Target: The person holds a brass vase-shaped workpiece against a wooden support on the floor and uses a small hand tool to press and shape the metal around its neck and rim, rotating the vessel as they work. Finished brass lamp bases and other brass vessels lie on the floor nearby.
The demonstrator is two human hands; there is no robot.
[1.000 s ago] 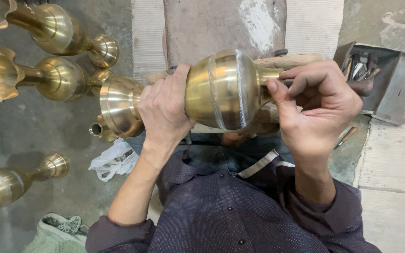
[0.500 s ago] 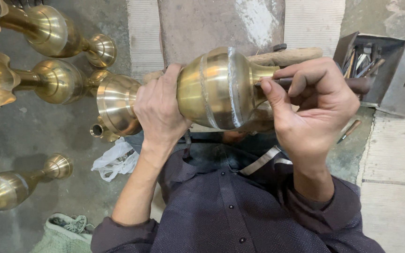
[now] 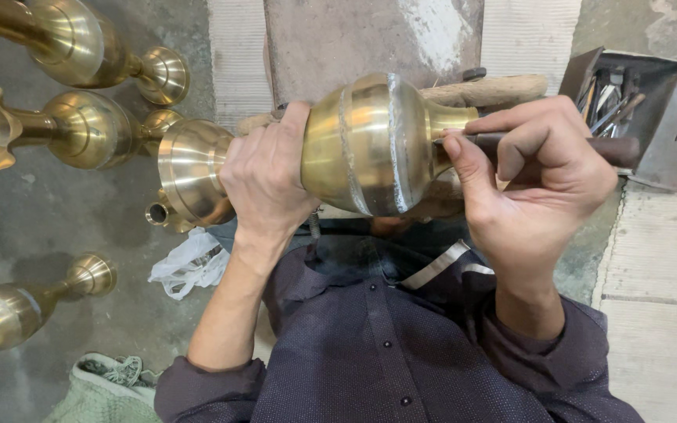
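Observation:
A large brass vase (image 3: 370, 145) lies sideways in front of my chest, its flared foot (image 3: 190, 171) pointing left. My left hand (image 3: 268, 184) wraps around its narrow waist between foot and belly. My right hand (image 3: 534, 184) grips a dark-handled hand tool (image 3: 609, 149), with the thumb and the tool's tip pressed at the vase's neck on the right of the belly. The vase rests against a wooden block (image 3: 487, 90) behind it.
Three more brass vases lie on the grey floor at left (image 3: 80, 43) (image 3: 80, 129) (image 3: 17, 309). A metal box of tools (image 3: 667, 117) stands at upper right. A white rag (image 3: 190, 266) and a green cloth (image 3: 103, 384) lie at lower left.
The vase and both hands have shifted slightly left and down in view. The right hand keeps working the tool at the neck; the grips are unchanged.

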